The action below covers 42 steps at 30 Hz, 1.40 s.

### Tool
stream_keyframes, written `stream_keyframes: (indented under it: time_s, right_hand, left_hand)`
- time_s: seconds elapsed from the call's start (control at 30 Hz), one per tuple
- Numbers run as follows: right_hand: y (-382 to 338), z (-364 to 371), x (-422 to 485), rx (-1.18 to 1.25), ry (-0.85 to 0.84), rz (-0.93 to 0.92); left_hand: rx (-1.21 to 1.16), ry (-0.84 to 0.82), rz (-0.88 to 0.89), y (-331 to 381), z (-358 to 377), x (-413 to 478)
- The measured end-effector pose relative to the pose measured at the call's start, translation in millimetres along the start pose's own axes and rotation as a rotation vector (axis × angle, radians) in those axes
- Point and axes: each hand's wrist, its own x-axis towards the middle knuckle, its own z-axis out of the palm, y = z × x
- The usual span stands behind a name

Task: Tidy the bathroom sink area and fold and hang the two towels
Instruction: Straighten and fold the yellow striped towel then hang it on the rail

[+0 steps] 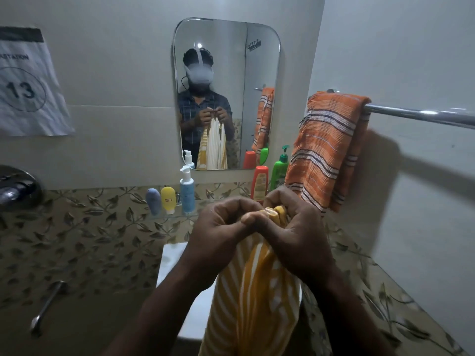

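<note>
second towel, folding step: both hands, left hand (218,235) and right hand (295,232), each a closed grip, pinch the top edge of the yellow striped towel (252,304) at centre frame. it hangs lengthwise toward 6 o'clock over the sink (177,268). next, i judge, fold it and drape it on the rail (416,114) at 2 o'clock, beside the orange towel (326,150).

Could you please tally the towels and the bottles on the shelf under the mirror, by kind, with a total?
Towels: 2, the orange towel on the rail and the yellow towel in both hands.
Pump bottles: 2, white and green.
Squeeze bottles: 3, blue-grey, yellow, red.
Total: 7
</note>
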Motion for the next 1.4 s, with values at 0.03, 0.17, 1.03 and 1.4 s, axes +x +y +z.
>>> stream_keyframes:
  time_s: [0.03,0.17,1.03,1.4]
  right_hand:
    - [-1.3,-0.7,1.2,0.004,0.028,-0.007]
    - [-2.3,-6.1,8.5,0.045,0.184,0.028]
    - [26.1,-2.7,-30.2,0.186,0.030,0.196]
    - [41.9,1.6,-88.8,0.042,-0.255,0.342]
  left_hand:
    - [-0.025,-0.016,-0.021,0.8,-0.5,0.5]
    - [-0.079,-0.081,-0.179,-10.9,-6.5,-9.2]
    - [-0.217,0.048,-0.355,-65.9,7.9,-48.4]
    - [-0.047,0.070,-0.262,-83.6,4.0,-67.2]
